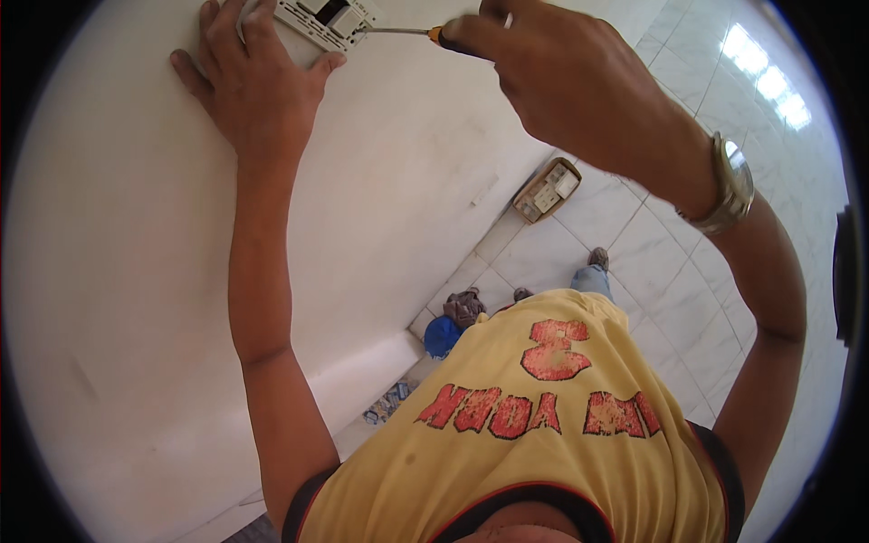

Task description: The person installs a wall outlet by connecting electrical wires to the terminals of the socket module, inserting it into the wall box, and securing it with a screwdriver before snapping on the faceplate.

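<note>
A white electrical wall plate (317, 34) with a dark central opening is on the pale wall at the top, partly cut off by the picture's edge. Against the wall, my left hand (262, 90) is open with its fingers spread. Its thumb and forefinger lie at the plate's edges. My right hand (588, 86) grips a screwdriver (396, 32) with a thin metal shaft and an orange-and-black handle. The shaft runs left, and its tip meets the plate's right end. A metal wristwatch (730, 185) is on my right wrist.
On the marbled tile floor (643, 262), an oblong brown-edged box (548, 190) holds white fittings beside the wall. Nearer me along the wall lie a dark crumpled cloth or bag (464, 308), a round blue item (443, 338) and small scraps (387, 404). The wall (389, 199) fills the left.
</note>
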{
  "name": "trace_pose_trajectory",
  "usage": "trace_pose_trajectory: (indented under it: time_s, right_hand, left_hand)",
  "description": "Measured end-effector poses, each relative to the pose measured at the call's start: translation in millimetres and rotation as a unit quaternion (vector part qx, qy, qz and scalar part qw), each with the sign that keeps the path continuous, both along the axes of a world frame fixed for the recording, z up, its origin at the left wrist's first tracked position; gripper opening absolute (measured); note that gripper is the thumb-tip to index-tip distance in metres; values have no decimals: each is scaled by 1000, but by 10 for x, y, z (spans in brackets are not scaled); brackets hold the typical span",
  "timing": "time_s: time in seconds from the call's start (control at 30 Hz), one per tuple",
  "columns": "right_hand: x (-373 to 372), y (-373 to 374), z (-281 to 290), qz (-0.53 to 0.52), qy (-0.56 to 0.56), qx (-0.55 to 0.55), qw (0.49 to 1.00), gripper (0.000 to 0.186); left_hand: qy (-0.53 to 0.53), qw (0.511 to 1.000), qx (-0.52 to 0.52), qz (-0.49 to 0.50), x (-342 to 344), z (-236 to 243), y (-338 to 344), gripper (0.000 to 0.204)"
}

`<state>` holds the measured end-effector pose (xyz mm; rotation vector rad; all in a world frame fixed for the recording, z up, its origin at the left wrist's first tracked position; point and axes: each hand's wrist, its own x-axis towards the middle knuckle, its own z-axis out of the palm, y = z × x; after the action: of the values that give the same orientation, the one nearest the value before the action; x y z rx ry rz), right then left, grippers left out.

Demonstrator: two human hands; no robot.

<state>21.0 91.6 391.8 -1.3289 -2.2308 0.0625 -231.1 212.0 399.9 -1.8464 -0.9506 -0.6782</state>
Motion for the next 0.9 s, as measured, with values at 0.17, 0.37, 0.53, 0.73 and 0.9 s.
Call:
trace_pose_trajectory:
  time_s: [0.17,0.37,0.53,0.73,0.9]
  right_hand:
    - [-96,-17,-119,8,-119,106,987,25]
    - [-265,-146,-242,-75,117,112,984,33]
    - [-230,-113,85,-129,305,-163,930,24]
    - [-184,-55,-253,-53,-97,198,974,29]
    - [-206,-31,-311,-42,-85,198,976,30]
  left_hand:
    - [8,999,3,-50,-7,14,62,98]
    - [-1,998,-4,-61,-11,-21,91,97]
    - [-16,999,-2,52,130,-31,-71,101]
    - [-14,998,-6,-65,-24,6,122,96]
    - [-20,998,-20,-49,14,-9,121,96]
